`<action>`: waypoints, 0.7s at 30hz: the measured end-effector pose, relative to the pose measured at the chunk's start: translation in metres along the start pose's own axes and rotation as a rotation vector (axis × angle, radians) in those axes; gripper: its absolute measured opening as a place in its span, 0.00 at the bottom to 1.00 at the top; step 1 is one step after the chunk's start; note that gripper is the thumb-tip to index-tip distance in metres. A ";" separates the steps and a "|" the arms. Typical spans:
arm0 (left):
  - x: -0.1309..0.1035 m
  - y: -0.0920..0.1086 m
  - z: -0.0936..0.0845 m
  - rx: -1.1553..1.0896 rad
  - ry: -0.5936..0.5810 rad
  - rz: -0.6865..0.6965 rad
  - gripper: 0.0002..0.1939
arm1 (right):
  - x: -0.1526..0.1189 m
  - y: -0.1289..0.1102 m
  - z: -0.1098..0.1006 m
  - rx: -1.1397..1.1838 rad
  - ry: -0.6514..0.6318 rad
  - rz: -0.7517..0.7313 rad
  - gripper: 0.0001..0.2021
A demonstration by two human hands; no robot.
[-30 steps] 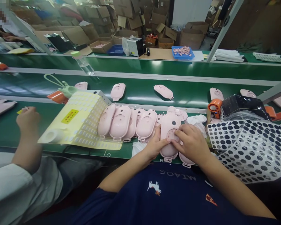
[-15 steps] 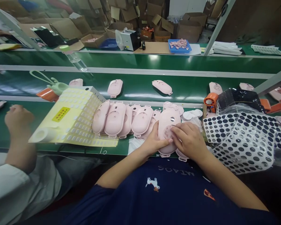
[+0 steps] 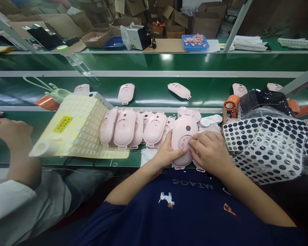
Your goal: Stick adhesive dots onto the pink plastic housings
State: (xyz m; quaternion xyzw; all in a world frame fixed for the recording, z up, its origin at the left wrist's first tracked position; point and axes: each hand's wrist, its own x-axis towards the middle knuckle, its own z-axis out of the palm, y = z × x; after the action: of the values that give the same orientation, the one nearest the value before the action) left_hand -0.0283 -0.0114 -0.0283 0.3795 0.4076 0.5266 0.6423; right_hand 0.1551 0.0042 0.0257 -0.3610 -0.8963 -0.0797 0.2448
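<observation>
A pink oval casing (image 3: 181,128) with a black dot near its top lies tilted at the table's front edge. My left hand (image 3: 165,153) grips its left side, thumb across the lower part. Against a round pink disc (image 3: 184,141) set in the casing, the fingertips of my right hand (image 3: 209,150) are pressed together; the disc seems to sit in the round recess. Several similar pink casings (image 3: 123,128) overlap in a row to the left. Small pink discs (image 3: 188,112) and white round pads (image 3: 210,120) lie just behind and right of the casing.
Yellow sticker sheets (image 3: 74,126) lean on a box at left. Dotted sheets (image 3: 269,147) and an orange fan (image 3: 231,104) are at right. Casings rest on the green belt (image 3: 149,92) beyond. A co-worker's hand (image 3: 14,131) is at far left.
The view has shifted slightly. The co-worker's hand at far left now has a pink piece by it. My hands stay on the same casing, and its dot now looks dark instead of shiny.
</observation>
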 end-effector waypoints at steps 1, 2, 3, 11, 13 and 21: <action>0.000 0.001 0.000 0.028 -0.002 -0.007 0.42 | 0.000 0.000 0.000 0.003 -0.008 0.001 0.06; -0.001 0.002 0.001 0.061 -0.003 -0.013 0.42 | 0.000 -0.001 0.000 0.005 -0.019 0.005 0.05; -0.001 0.003 0.001 0.095 -0.006 -0.021 0.42 | -0.001 -0.001 0.001 0.007 -0.031 0.011 0.05; -0.001 0.002 -0.002 0.066 -0.031 -0.065 0.45 | -0.005 0.006 -0.001 0.148 0.111 -0.042 0.05; -0.002 0.002 -0.009 0.022 -0.014 -0.084 0.46 | -0.013 0.015 -0.007 0.278 0.202 -0.038 0.05; 0.105 0.049 -0.059 -0.095 0.417 0.004 0.35 | -0.052 0.028 0.003 0.448 0.154 0.181 0.09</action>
State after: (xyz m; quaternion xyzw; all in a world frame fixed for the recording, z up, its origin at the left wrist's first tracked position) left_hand -0.0888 0.1030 -0.0186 0.2324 0.5056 0.6135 0.5604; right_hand 0.2057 -0.0064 -0.0037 -0.3692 -0.8343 0.1159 0.3926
